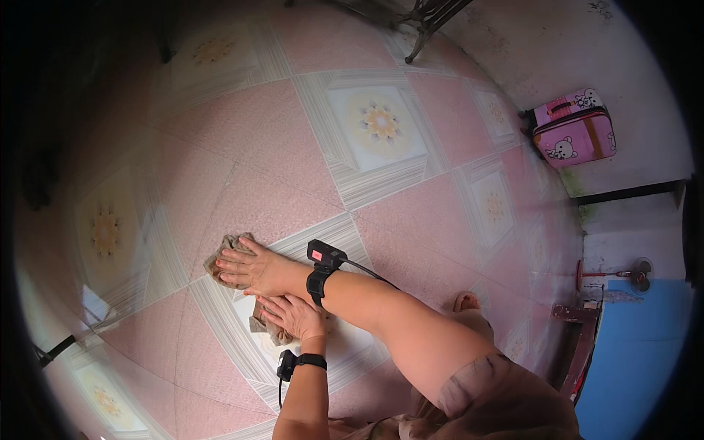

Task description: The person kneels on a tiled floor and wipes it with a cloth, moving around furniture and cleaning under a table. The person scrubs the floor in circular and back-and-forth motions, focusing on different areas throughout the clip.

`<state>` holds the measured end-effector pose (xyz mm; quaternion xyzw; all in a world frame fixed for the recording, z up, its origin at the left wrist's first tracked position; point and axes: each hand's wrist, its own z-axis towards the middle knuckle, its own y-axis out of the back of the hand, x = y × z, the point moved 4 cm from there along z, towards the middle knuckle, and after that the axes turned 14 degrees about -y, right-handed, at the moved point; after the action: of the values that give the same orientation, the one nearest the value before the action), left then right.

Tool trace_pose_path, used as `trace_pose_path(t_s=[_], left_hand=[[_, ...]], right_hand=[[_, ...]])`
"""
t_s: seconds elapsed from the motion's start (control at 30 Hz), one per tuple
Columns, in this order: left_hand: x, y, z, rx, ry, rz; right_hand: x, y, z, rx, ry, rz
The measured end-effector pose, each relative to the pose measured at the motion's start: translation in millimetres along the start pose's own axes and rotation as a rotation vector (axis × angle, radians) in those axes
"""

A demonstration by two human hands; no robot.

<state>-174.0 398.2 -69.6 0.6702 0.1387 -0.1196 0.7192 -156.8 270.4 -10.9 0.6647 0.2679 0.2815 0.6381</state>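
Note:
A crumpled greyish-brown cloth point(226, 253) lies on the tiled floor, with another part of it bunched closer to me; whether this is one cloth or two cannot be made out. My right hand point(253, 269) rests palm down on the far part, its fingers spread and pointing left. Just below it, my left hand point(293, 317) presses flat on the nearer part, fingers stretched out. The hands are close together, nearly touching. A black strapped device sits on each wrist, with a cable running from it.
Pink and white floor tiles point(271, 132) with flower patterns spread all around. At the far right a pink suitcase point(574, 132) with bear pictures stands against the wall. Dark metal legs point(425, 29) show at the top. My foot point(467, 302) is to the right, near a dark red frame point(579, 345).

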Motion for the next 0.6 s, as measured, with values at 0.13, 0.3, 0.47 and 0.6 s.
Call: trace_pose_path(t_s=[0.13, 0.3, 0.47, 0.6], left_hand=[[-62.4, -39.3, 22.7, -0.13, 0.111, 0.101], [-143.6, -68.0, 70.4, -0.204, 0.057, 0.191], [-242.5, -87.8, 141.1, -0.172, -0.018, 0.263], [-346.0, -105.9, 193.5, -0.085, -0.093, 0.163]], right_hand=[[-39.1, 0.0, -14.9, -0.144, 0.08, -0.007], [-140.9, 10.9, -40.4, -0.162, -0.025, -0.067], [-275.2, 39.9, -76.8, -0.247, -0.202, -0.028], [-403.5, 50.6, -117.7, -0.219, -0.367, 0.077]])
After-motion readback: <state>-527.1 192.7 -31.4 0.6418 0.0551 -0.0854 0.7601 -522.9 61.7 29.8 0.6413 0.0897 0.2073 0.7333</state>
